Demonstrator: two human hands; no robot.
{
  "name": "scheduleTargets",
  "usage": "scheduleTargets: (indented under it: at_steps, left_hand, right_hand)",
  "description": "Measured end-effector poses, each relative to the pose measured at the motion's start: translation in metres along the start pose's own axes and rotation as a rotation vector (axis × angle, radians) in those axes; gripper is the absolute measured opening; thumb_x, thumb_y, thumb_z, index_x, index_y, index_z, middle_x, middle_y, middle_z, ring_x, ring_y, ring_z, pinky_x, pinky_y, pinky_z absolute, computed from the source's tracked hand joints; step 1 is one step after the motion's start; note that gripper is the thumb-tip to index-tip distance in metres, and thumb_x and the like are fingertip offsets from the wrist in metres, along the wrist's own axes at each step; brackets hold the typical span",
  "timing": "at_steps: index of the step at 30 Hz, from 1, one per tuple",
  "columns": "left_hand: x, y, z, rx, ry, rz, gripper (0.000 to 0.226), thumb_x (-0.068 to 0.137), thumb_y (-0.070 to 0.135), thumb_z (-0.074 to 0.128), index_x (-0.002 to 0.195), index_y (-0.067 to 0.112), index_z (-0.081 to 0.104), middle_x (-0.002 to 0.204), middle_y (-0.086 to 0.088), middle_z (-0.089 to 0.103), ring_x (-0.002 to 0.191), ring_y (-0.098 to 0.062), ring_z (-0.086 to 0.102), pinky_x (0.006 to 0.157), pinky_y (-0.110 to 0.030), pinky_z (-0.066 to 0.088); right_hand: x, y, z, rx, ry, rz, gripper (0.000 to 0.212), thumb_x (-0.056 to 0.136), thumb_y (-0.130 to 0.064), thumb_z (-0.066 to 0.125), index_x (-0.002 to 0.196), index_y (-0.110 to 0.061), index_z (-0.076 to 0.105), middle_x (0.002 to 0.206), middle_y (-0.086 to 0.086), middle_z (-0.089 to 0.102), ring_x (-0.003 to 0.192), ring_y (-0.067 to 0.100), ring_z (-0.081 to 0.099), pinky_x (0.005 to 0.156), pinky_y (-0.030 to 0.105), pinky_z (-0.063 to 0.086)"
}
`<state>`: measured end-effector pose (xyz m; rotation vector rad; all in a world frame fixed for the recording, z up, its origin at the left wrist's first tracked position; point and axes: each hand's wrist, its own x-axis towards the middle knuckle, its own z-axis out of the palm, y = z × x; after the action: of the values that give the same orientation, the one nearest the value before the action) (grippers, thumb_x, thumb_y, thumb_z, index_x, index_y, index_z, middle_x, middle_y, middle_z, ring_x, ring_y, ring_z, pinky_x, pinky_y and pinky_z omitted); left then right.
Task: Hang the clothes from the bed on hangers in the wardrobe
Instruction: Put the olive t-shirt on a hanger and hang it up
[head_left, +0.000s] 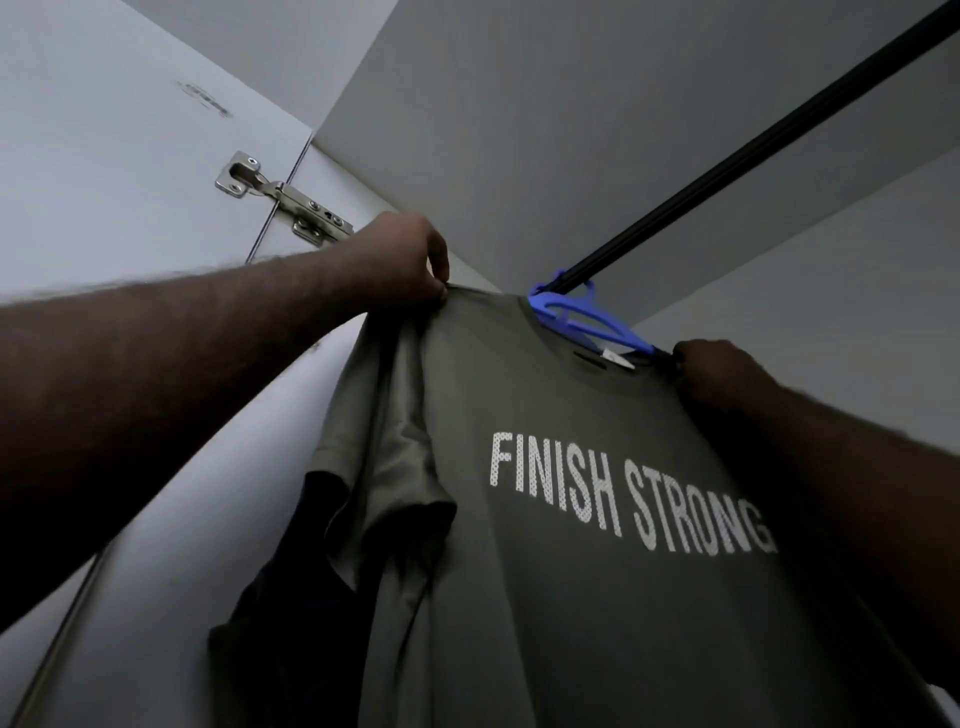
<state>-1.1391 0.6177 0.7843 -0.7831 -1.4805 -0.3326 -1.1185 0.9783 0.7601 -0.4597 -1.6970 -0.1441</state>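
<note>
An olive-green T-shirt (561, 597) with white "FINISH STRONG" lettering hangs on a blue plastic hanger (587, 317). The hanger's hook sits on the black wardrobe rail (753, 150). My left hand (410, 265) pinches the shirt's left shoulder seam at the top. My right hand (722, 371) grips the shirt's right shoulder at the end of the hanger arm. Both arms reach up from below.
A dark garment (291, 597) hangs behind the shirt on the left, against the white wardrobe side wall (171, 545). The open wardrobe door (104, 171) carries a metal hinge (283, 197). The wardrobe top panel (545, 104) lies just above the rail.
</note>
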Motion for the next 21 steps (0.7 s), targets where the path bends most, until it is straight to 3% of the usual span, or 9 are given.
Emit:
scheduleTargets:
  at_steps: [6,13,17,21]
  left_hand:
    - [-0.010,-0.008,-0.004,-0.064,0.021,-0.042,0.021,0.084,0.019,0.071,0.104,0.012,0.072,0.103,-0.013,0.069,0.096,-0.027,0.062,0.080,-0.026,0.045]
    - [-0.012,-0.008,-0.012,-0.361,0.017,-0.207,0.014,0.085,0.018,0.072,0.096,0.009,0.071,0.082,-0.009,0.064,0.062,-0.016,0.054,0.049,-0.018,0.038]
    - [-0.019,-0.004,-0.017,-0.489,-0.019,-0.280,0.014,0.087,0.013,0.070,0.096,0.002,0.069,0.080,-0.013,0.062,0.069,-0.022,0.057,0.058,-0.024,0.049]
    - [-0.029,0.000,-0.026,-0.623,-0.095,-0.385,0.022,0.085,0.016,0.073,0.099,-0.001,0.066,0.075,-0.009,0.058,0.054,-0.013,0.056,0.047,-0.021,0.052]
  right_hand:
    - [-0.010,-0.011,-0.001,0.044,-0.033,0.043,0.020,0.088,-0.012,0.053,0.108,-0.009,0.057,0.112,0.018,0.059,0.104,0.036,0.058,0.080,0.036,0.045]
    - [-0.014,-0.013,-0.011,0.041,-0.059,0.081,0.021,0.089,-0.017,0.055,0.110,-0.013,0.056,0.114,0.015,0.058,0.105,0.033,0.056,0.090,0.041,0.047]
    - [-0.018,-0.016,-0.015,0.078,-0.079,0.064,0.033,0.092,-0.020,0.056,0.124,-0.012,0.054,0.128,0.016,0.055,0.116,0.035,0.052,0.097,0.042,0.044]
    - [-0.029,-0.030,-0.028,0.094,-0.067,-0.061,0.028,0.092,-0.024,0.059,0.118,-0.012,0.058,0.118,0.014,0.061,0.105,0.031,0.057,0.086,0.037,0.048]
